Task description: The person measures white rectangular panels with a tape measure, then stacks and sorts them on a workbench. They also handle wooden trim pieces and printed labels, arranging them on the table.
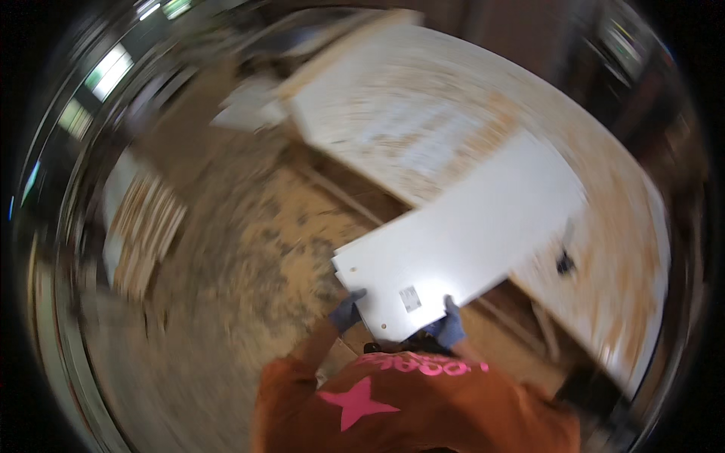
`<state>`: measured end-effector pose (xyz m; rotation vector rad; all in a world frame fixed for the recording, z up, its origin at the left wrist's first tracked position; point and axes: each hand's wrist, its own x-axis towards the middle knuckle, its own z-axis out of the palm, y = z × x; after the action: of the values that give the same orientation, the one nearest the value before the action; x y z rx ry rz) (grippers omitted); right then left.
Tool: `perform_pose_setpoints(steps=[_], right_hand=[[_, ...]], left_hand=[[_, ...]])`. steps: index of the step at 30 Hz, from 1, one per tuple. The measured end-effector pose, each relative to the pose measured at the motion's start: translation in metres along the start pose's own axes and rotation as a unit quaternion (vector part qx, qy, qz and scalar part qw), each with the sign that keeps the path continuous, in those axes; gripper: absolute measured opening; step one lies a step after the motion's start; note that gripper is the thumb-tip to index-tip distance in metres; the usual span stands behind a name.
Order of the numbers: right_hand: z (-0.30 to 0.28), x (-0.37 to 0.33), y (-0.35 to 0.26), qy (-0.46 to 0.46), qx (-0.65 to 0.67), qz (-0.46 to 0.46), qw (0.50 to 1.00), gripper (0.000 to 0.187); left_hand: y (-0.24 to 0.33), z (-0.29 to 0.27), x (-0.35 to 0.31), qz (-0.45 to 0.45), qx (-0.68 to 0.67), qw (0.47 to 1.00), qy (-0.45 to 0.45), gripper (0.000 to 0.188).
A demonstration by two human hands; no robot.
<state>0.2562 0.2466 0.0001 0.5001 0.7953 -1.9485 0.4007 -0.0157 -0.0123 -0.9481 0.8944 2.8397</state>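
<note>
A long white panel (483, 219) slants from in front of my body to the far right, its far part over the dusty table. My left hand (347, 312), in a blue-grey glove, is closed on its near left edge. At its near right edge, my gloved right hand (448, 325) grips it with the thumb on top and the fingers mostly hidden beneath. The panel's near end has two small round holes and a printed label (409, 299) between them. A doubled edge shows at the left corner; I cannot tell whether a second panel lies underneath.
The large white table (596, 325) is strewn with sawdust, and a small black object (565, 263) lies on it right of the panel. A stack of boards (143, 234) stands at the left. Sawdust and dark scraps cover the floor (272, 219). The surroundings are motion-blurred.
</note>
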Motion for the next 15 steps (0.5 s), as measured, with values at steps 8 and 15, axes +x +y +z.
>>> perform_pose_setpoints(steps=[8,15], right_hand=[[-0.058,0.043,-0.175,0.062,-0.128,-0.077,0.987,0.089],[-0.017,0.050,-0.195,0.045,-0.135,0.064,0.988,0.086]], left_hand=[[-0.002,0.013,-0.035,-0.012,0.014,0.999,0.030,0.061],[0.012,0.029,-0.055,-0.022,0.063,0.995,0.067,0.060]])
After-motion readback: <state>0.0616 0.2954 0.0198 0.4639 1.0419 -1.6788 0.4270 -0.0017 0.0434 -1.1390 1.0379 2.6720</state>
